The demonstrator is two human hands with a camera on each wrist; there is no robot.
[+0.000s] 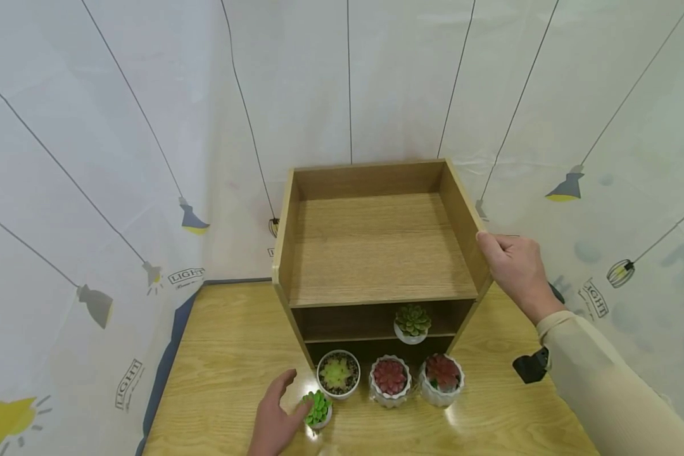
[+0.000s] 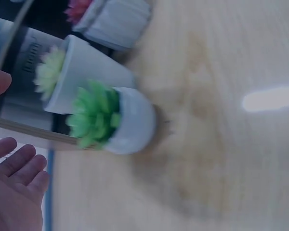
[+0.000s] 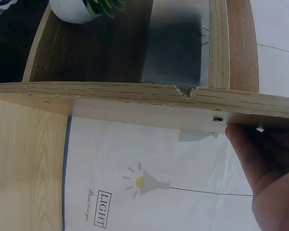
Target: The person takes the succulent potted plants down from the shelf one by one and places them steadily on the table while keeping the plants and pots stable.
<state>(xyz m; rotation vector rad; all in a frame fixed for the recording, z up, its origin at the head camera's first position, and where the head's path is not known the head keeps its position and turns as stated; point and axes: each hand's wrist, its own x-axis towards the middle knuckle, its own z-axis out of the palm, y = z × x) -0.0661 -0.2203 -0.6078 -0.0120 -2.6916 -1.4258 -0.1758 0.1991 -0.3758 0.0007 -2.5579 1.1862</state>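
A small wooden shelf (image 1: pixel 376 253) stands on the table, and my right hand (image 1: pixel 515 263) grips its right side panel (image 3: pixel 135 98) near the top edge. In the right wrist view, the fingers lie against the panel's outer face. My left hand (image 1: pixel 276 415) is spread beside a small bright-green succulent (image 1: pixel 318 408) in a white pot (image 2: pixel 135 120). In the left wrist view its fingers (image 2: pixel 21 166) stand apart from that plant and hold nothing. Just behind the plant is a larger pale-green succulent (image 1: pixel 338 373) in a white pot.
Two red succulents (image 1: pixel 390 378) (image 1: pixel 441 373) in white fluted pots stand before the shelf. Another green succulent (image 1: pixel 413 322) sits on its middle level. A black object (image 1: pixel 530 366) shows by the right forearm. Behind the table (image 1: pixel 222 367) hangs a lamp-printed backdrop (image 1: pixel 399 82).
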